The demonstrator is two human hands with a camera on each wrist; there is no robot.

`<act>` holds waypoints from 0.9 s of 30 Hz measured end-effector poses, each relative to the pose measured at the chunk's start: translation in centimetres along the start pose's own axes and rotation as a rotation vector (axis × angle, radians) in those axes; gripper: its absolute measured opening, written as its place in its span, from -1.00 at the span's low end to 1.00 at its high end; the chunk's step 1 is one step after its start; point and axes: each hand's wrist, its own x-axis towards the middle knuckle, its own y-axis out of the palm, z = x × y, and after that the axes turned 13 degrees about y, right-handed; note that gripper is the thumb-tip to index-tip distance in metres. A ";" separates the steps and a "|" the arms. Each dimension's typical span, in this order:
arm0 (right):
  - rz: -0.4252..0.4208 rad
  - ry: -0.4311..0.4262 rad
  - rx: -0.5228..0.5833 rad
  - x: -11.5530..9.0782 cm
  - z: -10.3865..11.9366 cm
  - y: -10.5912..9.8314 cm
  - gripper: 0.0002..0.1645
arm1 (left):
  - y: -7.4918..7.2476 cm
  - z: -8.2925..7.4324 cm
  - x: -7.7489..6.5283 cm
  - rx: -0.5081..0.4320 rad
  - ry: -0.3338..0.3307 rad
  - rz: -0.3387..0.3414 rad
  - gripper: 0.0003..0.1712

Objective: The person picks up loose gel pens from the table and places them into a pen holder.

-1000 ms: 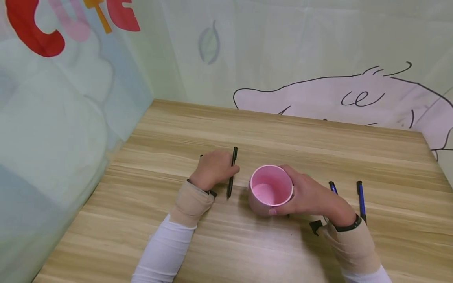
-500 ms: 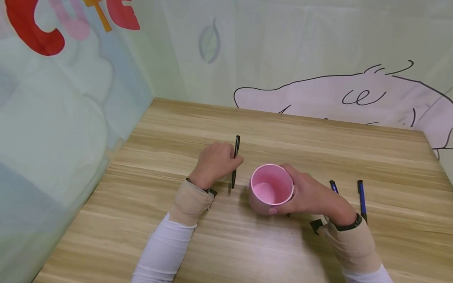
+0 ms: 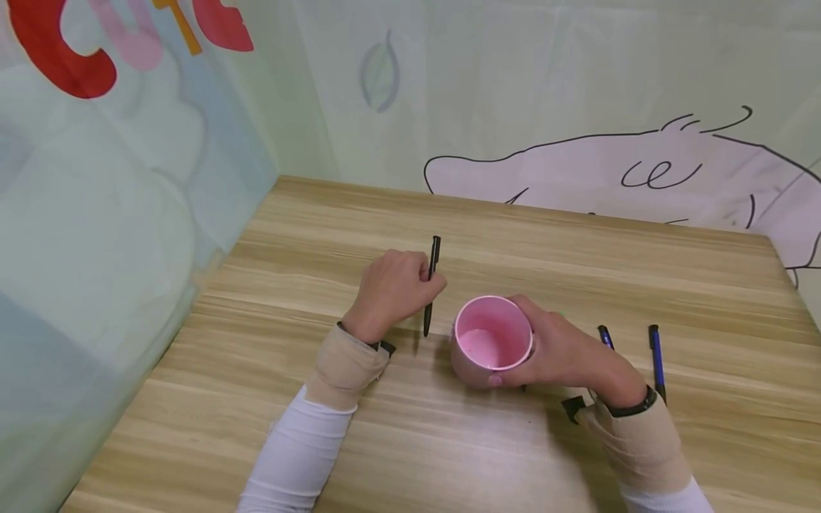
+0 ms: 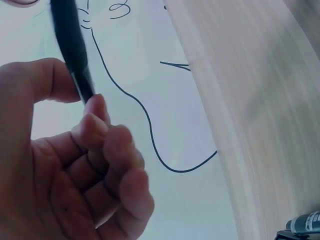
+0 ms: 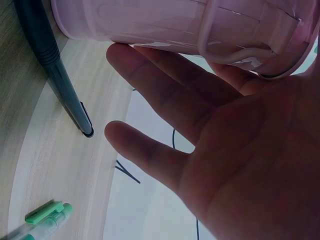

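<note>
My left hand (image 3: 398,288) pinches a black pen (image 3: 427,317) between thumb and forefinger, its clip end up and its tip pointing down over the table. In the left wrist view the pen (image 4: 70,42) runs between thumb and fingertip, the other fingers curled below. Just to its right stands a pink cup (image 3: 465,374), its mouth facing up and nothing visible inside. My right hand (image 3: 558,349) grips this cup from the right, thumb at the front. Seen from the right wrist, fingers (image 5: 160,92) lie along the cup (image 5: 135,22), while the little finger stands apart from it.
Two blue pens (image 3: 656,360) (image 3: 606,336) lie on the wooden table (image 3: 359,221) by my right wrist, one partly hidden. A green-clipped pen (image 5: 47,220) and a dark pen (image 5: 60,80) lie beyond the right hand. Printed cloth walls (image 3: 513,85) border the table behind and at left.
My left hand has risen and moved slightly forward and right, lifting the black pen off the table toward the cup. The right hand and cup have stayed in place.
</note>
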 end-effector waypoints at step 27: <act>0.006 -0.007 0.023 0.1 -0.1 0.0 0.13 | -0.9 -1.2 0.1 -0.118 0.169 -0.250 -0.83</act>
